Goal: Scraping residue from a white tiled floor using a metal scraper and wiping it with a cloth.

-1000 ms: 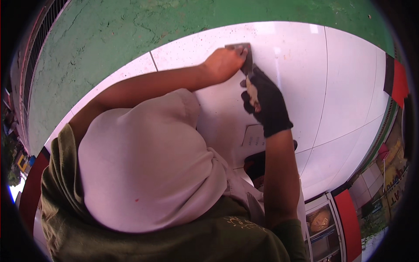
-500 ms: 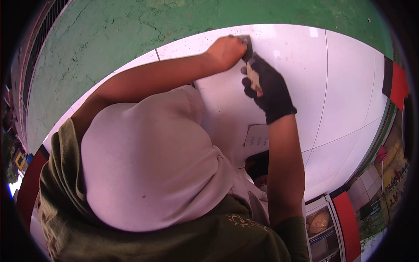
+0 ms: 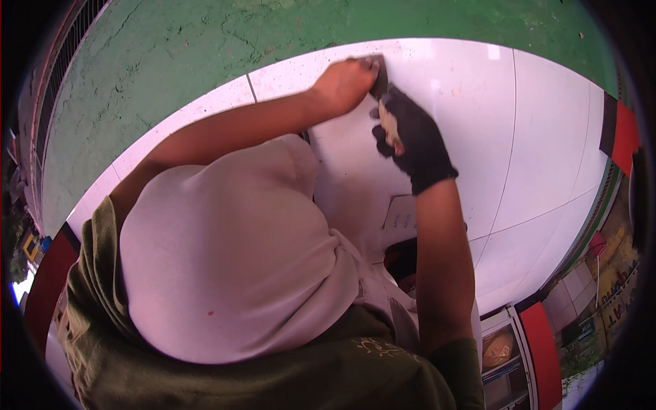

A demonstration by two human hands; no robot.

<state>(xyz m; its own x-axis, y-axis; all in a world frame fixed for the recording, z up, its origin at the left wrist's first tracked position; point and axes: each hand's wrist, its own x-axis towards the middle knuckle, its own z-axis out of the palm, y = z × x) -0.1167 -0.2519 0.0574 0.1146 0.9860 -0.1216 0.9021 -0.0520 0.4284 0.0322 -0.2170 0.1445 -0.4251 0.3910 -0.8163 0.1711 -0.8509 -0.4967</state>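
**Two hands on a scraper at a white wall panel**

Two hands meet high on a white glossy wall panel [image 3: 547, 137], seen from above and behind a person wearing a pale hood [image 3: 225, 273] and an olive-green top [image 3: 273, 383]. We see the left hand [image 3: 348, 82], bare, closed over the upper end of a dark flat scraper [image 3: 379, 82], with its fingers curled around the tool near the panel's top edge. The right hand [image 3: 410, 143] wears a black glove; it sits just below the left hand and wraps the scraper's pale handle, which shows between the gloved fingers. Both forearms reach upward from the person's body toward the tool.

The scraper lies against the white panel close to where the panel meets a rough green painted surface [image 3: 205, 61]. We cannot tell whether the blade edge is pressed flat or tilted. A thin dark seam runs down the panel to the left of the hands, and another curves down to their right.

Below the right forearm, a small pale paper label [image 3: 403, 213] sits on the panel. At the lower right, red trim [image 3: 547, 355] borders a glass-fronted cabinet [image 3: 502, 362].
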